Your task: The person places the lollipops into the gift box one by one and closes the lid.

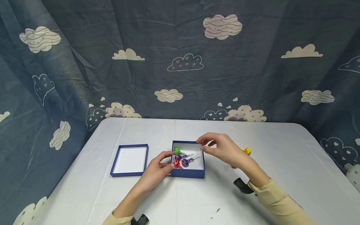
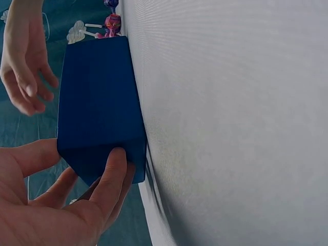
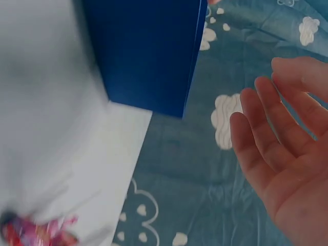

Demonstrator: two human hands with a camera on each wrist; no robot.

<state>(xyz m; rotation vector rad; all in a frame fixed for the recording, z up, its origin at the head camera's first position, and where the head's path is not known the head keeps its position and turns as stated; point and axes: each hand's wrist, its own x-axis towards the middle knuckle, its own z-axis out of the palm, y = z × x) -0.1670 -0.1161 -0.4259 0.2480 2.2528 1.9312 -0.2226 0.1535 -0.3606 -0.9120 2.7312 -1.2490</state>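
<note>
A blue box [image 1: 187,173] with a white inside stands on the table. In it lie several lollipops, among them a green lollipop [image 1: 177,151], a red lollipop [image 1: 176,163] and a purple lollipop [image 1: 185,162]. My left hand [image 1: 158,168] holds the box by its left side, the thumb at the rim and other fingers against the outer wall, as the left wrist view shows. Over the right rim hovers my right hand [image 1: 220,147], its fingers loosely bent with nothing between them. The right wrist view shows this hand [image 3: 287,138] apart from the box.
Left of the box lies its blue-edged lid [image 1: 129,160], white inside up. A yellow lollipop [image 1: 247,151] is partly hidden behind the right forearm. More wrapped lollipops [image 3: 41,231] lie on the white table [image 1: 197,203]. A cloud-patterned curtain [image 1: 180,78] hangs behind.
</note>
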